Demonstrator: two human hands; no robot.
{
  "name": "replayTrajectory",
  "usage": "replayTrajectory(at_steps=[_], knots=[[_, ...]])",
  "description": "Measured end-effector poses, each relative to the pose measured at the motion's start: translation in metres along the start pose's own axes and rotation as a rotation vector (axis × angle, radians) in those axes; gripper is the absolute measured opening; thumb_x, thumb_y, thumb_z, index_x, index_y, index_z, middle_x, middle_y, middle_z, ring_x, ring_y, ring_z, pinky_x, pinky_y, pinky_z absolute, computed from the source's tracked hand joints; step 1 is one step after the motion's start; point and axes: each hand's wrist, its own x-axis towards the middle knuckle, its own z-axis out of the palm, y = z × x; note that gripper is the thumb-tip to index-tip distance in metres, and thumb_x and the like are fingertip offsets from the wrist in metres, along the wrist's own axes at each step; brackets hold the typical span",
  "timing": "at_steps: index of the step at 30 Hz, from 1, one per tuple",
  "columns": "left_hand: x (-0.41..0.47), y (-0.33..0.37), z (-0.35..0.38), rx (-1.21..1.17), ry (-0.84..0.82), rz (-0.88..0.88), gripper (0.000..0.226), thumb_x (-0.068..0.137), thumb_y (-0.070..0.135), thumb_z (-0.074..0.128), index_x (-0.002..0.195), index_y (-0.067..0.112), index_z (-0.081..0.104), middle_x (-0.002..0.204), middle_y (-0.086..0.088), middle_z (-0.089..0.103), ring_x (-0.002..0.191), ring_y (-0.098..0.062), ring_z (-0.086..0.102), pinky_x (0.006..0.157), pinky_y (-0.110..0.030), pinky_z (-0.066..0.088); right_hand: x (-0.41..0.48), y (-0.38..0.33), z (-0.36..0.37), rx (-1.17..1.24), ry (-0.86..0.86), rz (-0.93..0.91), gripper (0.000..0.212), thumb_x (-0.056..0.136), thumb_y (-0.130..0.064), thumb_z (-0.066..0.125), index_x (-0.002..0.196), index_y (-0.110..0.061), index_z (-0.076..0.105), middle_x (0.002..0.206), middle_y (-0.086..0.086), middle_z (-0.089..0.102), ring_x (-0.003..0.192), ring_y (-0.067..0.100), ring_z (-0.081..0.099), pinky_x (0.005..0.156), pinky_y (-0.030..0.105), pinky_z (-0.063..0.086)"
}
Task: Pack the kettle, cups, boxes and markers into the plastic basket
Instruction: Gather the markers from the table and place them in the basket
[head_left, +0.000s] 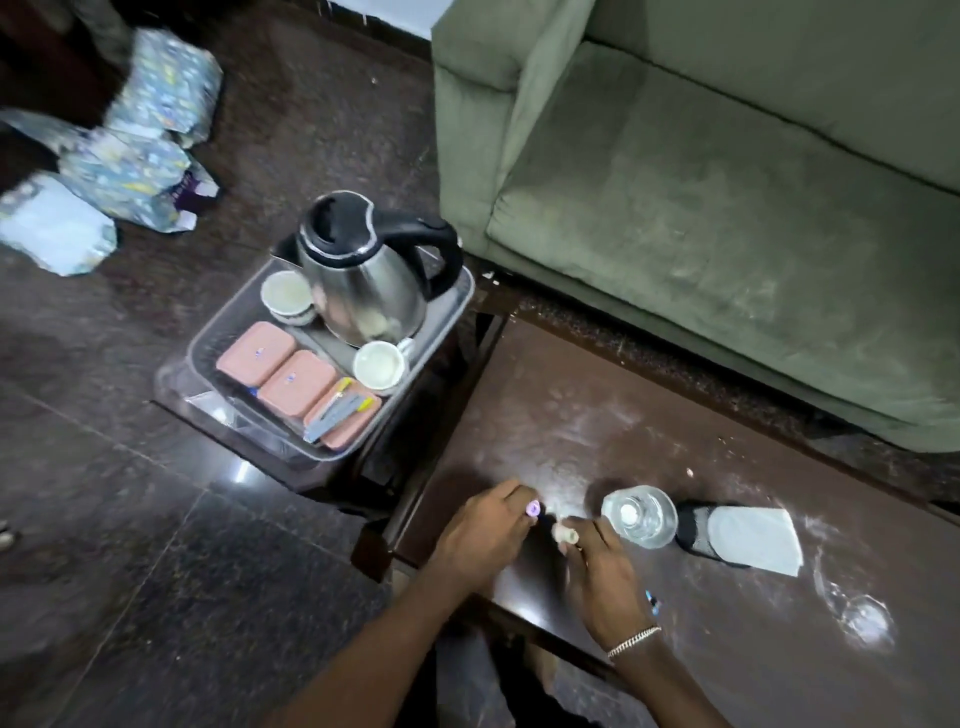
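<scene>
Your left grip (488, 535) is closed round a marker (533, 508). Its purple end pokes out past your fingertips, low over the desk (571, 415). Your right grip (597, 571) pinches a pale stub (565, 533) just beside that marker. A short dark length shows between the two, and you cannot tell whether they are one piece. A small blue tip (652, 601) peeps out at the outer edge of your right hand, mostly hidden.

The plastic basket (208, 343) stands well apart from both grips, farther off and to your left, on a low dark stand beside the desk. The kettle (363, 270) sits upright in it, with stacked cups (285, 296) on one side and a single cup (379, 364) on the other. Three pink boxes (296, 382) lie in a row in front, with more markers (337, 410) resting on the nearest box.

A clear bottle (640, 517) stands just right of your right grip.
</scene>
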Motion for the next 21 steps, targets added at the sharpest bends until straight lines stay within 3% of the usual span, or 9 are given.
replayTrajectory(at_steps=[3,6,9,13,18,21], knots=[[-0.017,-0.027,-0.059,-0.012,0.166,-0.056,0.011,0.099,0.027,0.059,0.105,0.020,0.063,0.103,0.000,0.057,0.088,-0.027,0.065,0.073,-0.040,0.051,0.024,-0.050,0.006,0.049,0.010,-0.107,0.025,0.089,0.001,0.065,0.108,-0.014,0.068,0.102,0.000,0.062,0.092,0.020,0.063,0.085,0.013,0.039],[-0.033,-0.055,-0.115,0.016,0.262,-0.132,0.012,0.098,0.026,0.061,0.108,0.019,0.065,0.101,0.000,0.059,0.091,-0.027,0.065,0.077,-0.041,0.053,0.051,-0.098,0.017,0.104,0.013,-0.206,0.024,0.092,-0.003,0.063,0.110,-0.018,0.065,0.103,-0.004,0.061,0.092,0.017,0.062,0.085,0.013,0.041],[-0.045,-0.083,-0.162,0.083,0.345,-0.193,0.016,0.095,0.020,0.066,0.110,0.015,0.068,0.104,-0.004,0.065,0.094,-0.029,0.066,0.079,-0.042,0.054,0.080,-0.145,0.029,0.155,-0.011,-0.302,0.025,0.093,-0.007,0.058,0.113,-0.021,0.061,0.103,-0.005,0.056,0.091,0.019,0.061,0.084,0.024,0.049],[-0.049,-0.124,-0.210,0.105,0.382,-0.325,0.021,0.091,0.015,0.070,0.111,0.007,0.069,0.105,-0.013,0.067,0.092,-0.037,0.068,0.079,-0.048,0.057,0.124,-0.207,0.047,0.123,-0.056,-0.407,0.025,0.091,-0.008,0.055,0.115,-0.014,0.062,0.104,0.006,0.057,0.091,0.030,0.061,0.082,0.044,0.053],[-0.043,-0.161,-0.233,0.185,0.385,-0.388,0.024,0.088,0.007,0.075,0.110,-0.003,0.071,0.103,-0.022,0.070,0.100,-0.043,0.065,0.091,-0.046,0.051,0.175,-0.265,0.074,-0.076,-0.163,-0.457,0.030,0.088,-0.008,0.058,0.117,-0.009,0.063,0.112,0.011,0.059,0.104,0.036,0.059,0.088,0.049,0.051],[-0.041,-0.172,-0.239,0.278,0.383,-0.346,0.020,0.082,0.008,0.072,0.096,-0.005,0.072,0.088,-0.022,0.071,0.087,-0.044,0.066,0.086,-0.042,0.039,0.191,-0.283,0.094,-0.192,-0.243,-0.459,0.039,0.087,-0.008,0.057,0.126,-0.014,0.059,0.121,0.006,0.054,0.119,0.029,0.052,0.093,0.048,0.047]])
